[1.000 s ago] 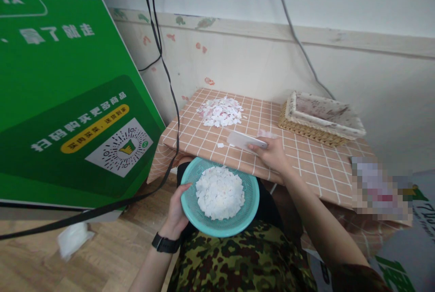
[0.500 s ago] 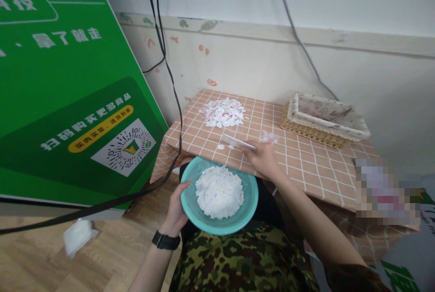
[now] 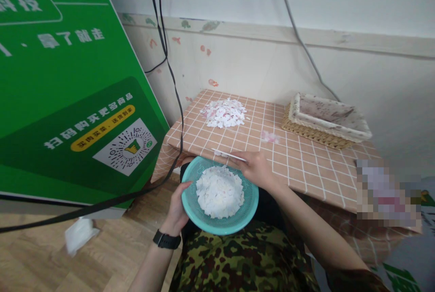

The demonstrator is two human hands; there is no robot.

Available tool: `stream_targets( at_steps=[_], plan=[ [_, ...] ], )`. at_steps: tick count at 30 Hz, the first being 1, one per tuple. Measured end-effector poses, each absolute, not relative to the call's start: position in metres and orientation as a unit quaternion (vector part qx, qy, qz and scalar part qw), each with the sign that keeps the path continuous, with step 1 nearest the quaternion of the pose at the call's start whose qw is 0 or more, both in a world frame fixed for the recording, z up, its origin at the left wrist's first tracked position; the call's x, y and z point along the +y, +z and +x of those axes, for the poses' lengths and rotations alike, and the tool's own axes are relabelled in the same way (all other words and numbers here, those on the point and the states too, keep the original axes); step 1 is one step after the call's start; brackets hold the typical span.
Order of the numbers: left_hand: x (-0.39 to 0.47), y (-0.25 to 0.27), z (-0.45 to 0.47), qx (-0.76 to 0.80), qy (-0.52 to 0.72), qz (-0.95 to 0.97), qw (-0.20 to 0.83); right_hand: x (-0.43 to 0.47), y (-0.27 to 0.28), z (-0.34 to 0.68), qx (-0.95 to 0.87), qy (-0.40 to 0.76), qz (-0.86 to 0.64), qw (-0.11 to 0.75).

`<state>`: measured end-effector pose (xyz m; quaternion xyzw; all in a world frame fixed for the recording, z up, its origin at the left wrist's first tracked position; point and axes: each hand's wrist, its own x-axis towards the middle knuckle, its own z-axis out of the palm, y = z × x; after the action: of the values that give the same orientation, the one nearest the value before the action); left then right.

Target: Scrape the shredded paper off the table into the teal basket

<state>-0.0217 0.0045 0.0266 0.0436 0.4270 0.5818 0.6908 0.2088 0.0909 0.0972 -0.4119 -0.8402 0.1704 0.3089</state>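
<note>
With its thumb over the rim, my left hand (image 3: 177,208) grips a turquoise plastic colander (image 3: 252,212) at the table's front edge. Inside lies a mound of white paper scraps (image 3: 220,192). My right hand (image 3: 255,168) is closed on a flat, thin white strip, perhaps a card or scraper (image 3: 231,154), held over the table edge by the colander's far rim. A few white bits show beside the strip. Farther back on the tablecloth sits a second pile of white and pinkish paper scraps (image 3: 224,113).
The table wears a brown checked cloth (image 3: 299,169). A cloth-lined wicker basket (image 3: 326,124) stands at the back right, near a pinkish patch (image 3: 270,137). A black cable (image 3: 175,88) hangs before the green panel (image 3: 68,70). A white bag (image 3: 80,235) lies on the floor.
My right hand has drawn the white strip toward me, from the tabletop to the table edge by the colander. The small loose scraps moved along with it. The left hand keeps its hold.
</note>
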Motion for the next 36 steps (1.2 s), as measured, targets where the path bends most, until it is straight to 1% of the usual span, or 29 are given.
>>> stream_targets(
  at_steps=[4, 6, 8, 11, 16, 22, 32, 36],
  plan=[
    [0.004, 0.024, -0.022, 0.424, 0.581, 0.037, 0.694, 0.079, 0.092, 0.205, -0.858, 0.153, -0.369, 0.324],
    [0.004, 0.023, -0.023, 0.423, 0.578, 0.032, 0.697, 0.079, 0.091, 0.205, -0.848, 0.121, -0.390, 0.337],
    [0.004, 0.022, -0.023, 0.425, 0.578, 0.026, 0.697, 0.083, 0.091, 0.206, -0.835, 0.058, -0.436, 0.331],
    [0.005, 0.017, -0.020, 0.435, 0.581, 0.015, 0.688, 0.091, 0.091, 0.201, -0.843, -0.011, -0.467, 0.268],
    [0.005, -0.002, -0.011, 0.438, 0.557, 0.024, 0.705, 0.104, 0.099, 0.180, -0.876, -0.028, -0.455, 0.158],
    [0.002, -0.021, -0.008, 0.446, 0.570, 0.016, 0.690, 0.120, 0.113, 0.161, -0.869, -0.054, -0.485, 0.082],
    [0.002, -0.018, -0.007, 0.467, 0.566, 0.017, 0.679, 0.123, 0.113, 0.174, -0.832, -0.095, -0.542, 0.074],
    [0.001, -0.015, -0.008, 0.462, 0.575, 0.020, 0.674, 0.116, 0.115, 0.188, -0.792, -0.095, -0.599, 0.066]
  ],
)
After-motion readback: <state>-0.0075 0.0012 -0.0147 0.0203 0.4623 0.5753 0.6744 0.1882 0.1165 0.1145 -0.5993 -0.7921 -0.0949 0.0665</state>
